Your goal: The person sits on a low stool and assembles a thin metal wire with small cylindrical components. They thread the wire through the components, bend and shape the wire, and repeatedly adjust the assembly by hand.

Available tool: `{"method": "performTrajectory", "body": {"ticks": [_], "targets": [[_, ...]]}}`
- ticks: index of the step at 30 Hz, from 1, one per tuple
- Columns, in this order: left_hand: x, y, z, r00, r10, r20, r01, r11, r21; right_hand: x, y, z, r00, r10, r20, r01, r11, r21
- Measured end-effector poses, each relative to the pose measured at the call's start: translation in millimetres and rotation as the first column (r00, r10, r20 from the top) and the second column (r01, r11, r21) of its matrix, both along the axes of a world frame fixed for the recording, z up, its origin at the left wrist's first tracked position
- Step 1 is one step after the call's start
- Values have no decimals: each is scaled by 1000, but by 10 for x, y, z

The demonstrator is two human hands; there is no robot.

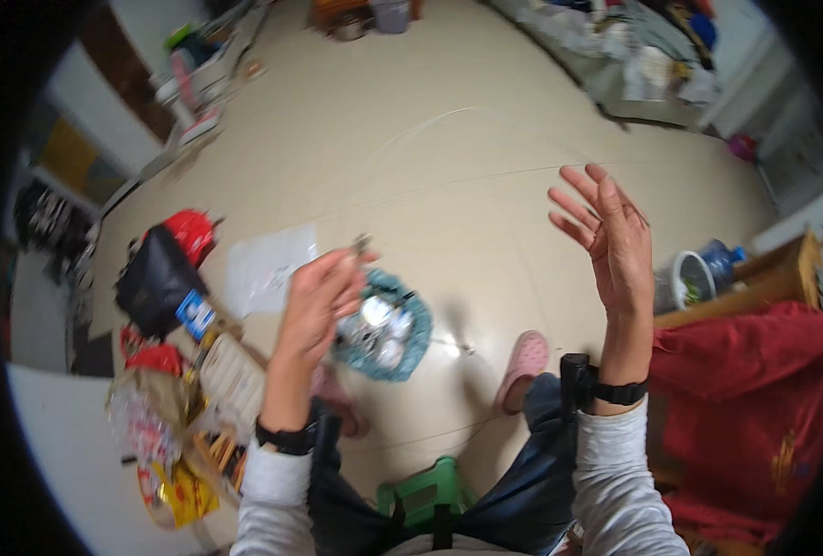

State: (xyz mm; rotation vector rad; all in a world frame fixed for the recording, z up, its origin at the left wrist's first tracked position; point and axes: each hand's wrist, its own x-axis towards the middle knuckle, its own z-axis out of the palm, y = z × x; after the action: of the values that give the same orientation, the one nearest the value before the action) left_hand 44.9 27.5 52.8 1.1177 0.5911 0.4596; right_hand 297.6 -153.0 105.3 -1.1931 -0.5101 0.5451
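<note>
My left hand is closed in a pinch on a small metallic piece, too small and blurred to name. Below it on the floor sits an open teal plastic bag with silvery and clear items inside. My right hand is raised on the right, fingers spread, with nothing visible in it. A thin pale curved line arcs beyond both hands; I cannot tell whether it is a strand in the air or on the floor.
A white sheet lies left of the bag, near a dark bag and other packages. A green stool is between my legs. At right, a red cloth hangs near a white bucket. A covered bed or sofa stands far right.
</note>
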Motion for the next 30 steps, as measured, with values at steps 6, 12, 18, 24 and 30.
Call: {"method": "performTrajectory", "body": {"ticks": [6,12,18,24,30], "targets": [[-19,-173,270,976,-133,171,155,980,-125,-701,394,-217,887,457,-65,-458,852,-252],[82,-356,288,966,-227,125,238,968,-78,-983,501,-258,857,485,-178,-496,868,-24],[88,-479,428,986,-120,114,108,988,108,-954,483,-165,821,452,-348,-421,892,166],[74,-603,477,992,-114,62,101,978,184,-963,435,-108,876,380,-298,-361,925,119],[108,-667,465,995,-94,29,86,975,203,-939,425,-158,876,377,-301,-347,926,150]]}}
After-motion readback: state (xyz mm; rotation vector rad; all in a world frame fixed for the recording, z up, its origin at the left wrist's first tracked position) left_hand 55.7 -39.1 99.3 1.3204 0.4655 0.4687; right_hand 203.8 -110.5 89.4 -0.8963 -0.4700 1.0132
